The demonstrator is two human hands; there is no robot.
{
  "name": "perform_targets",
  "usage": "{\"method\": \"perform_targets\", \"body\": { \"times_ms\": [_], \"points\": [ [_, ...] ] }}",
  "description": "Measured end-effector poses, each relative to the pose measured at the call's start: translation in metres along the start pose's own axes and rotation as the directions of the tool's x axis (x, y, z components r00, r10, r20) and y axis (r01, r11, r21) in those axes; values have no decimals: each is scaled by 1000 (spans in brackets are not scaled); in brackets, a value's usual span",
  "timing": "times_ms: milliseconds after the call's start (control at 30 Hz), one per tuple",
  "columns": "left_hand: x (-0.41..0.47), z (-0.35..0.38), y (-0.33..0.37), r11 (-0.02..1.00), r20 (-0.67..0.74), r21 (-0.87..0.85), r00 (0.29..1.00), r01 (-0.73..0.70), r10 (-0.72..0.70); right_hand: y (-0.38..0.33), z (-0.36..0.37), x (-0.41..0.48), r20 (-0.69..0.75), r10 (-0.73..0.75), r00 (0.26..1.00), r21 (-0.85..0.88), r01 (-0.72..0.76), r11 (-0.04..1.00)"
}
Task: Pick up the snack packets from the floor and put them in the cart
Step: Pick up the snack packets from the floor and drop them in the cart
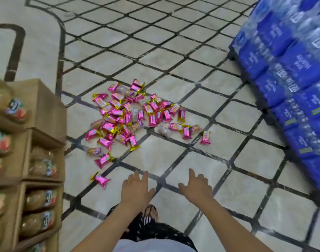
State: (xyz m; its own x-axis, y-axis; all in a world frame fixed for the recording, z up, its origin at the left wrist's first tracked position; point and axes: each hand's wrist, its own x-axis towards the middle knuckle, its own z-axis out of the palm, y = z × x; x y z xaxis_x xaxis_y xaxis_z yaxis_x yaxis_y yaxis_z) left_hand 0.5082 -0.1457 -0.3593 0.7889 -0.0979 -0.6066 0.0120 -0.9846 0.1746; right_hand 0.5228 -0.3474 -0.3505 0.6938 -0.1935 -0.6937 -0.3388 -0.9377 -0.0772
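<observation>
Boxes of bottles stand left of the pile of pink snack packets, which lies loose on the floor. On the near side of the pile, the left hand and right hand hover empty with fingers spread, seemingly poised to scoop. Water packs rise right of the pile. No cart shows.

We cannot read any words here.

We see white writing on the blue packs of water at the right, but it is turned sideways and too blurry for us to make out. The bottles in the cardboard boxes at the left have labels, but they are a blur too. The pink snack packets on the floor have small print that we cannot read.
</observation>
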Motion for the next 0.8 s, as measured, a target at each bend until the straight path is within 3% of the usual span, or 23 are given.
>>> {"method": "perform_targets", "body": {
  "times_ms": [533, 667, 800],
  "points": [
    [261, -148, 46, 978, 153, 126, 977, -167, 147, -12, -140, 206, 117, 298, 948, 227, -317, 921],
    [328, -167, 64, 948, 209, 188, 953, -258, 218, -13, -169, 260, 115, 326, 938, 273, -346, 898],
    [399, -158, 78, 954, 257, 170, 946, -247, 199, -1, -175, 318, 101, 343, 934, 253, -357, 899]
  ]
}}
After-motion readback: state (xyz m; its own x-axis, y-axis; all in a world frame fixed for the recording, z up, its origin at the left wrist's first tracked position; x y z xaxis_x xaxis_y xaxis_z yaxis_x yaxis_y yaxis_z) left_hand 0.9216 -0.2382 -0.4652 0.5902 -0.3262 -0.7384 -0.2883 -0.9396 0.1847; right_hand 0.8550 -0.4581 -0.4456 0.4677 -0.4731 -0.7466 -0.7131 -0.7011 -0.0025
